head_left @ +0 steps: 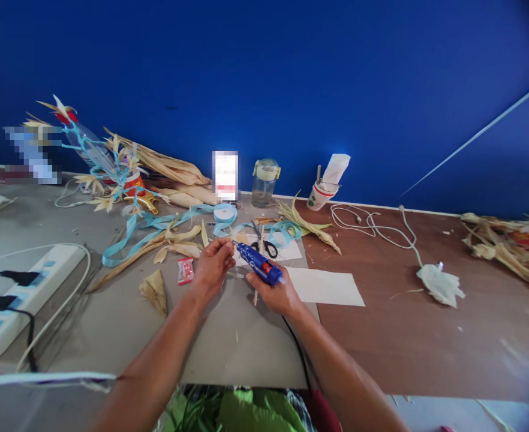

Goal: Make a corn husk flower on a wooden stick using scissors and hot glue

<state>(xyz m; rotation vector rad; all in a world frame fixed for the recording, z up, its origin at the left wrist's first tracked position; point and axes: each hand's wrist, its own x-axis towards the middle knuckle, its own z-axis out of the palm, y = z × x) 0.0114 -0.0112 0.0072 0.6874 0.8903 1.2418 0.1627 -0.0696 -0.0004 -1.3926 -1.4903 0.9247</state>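
Note:
My right hand (277, 293) grips a blue glue gun (259, 263) with a red trigger, its nozzle pointing up-left toward my left hand (212, 264). My left hand is closed in a pinch on something small that I cannot make out, right at the nozzle tip. A thin wooden stick (258, 264) lies under the gun. The gun's black cord (297, 348) runs back toward me. Both hands hover over the grey tabletop (228, 342), just in front of black-handled scissors (267, 246) and a light blue ribbon (156, 225).
Dried corn husks (170, 168) and a ribbon roll (224, 213) lie behind the hands. A white power strip (17, 288) sits at left. White paper (325, 286), a glass jar (264, 182), a paper cup (321, 195), a white cable (381, 231) and a husk flower (439, 285) are at right.

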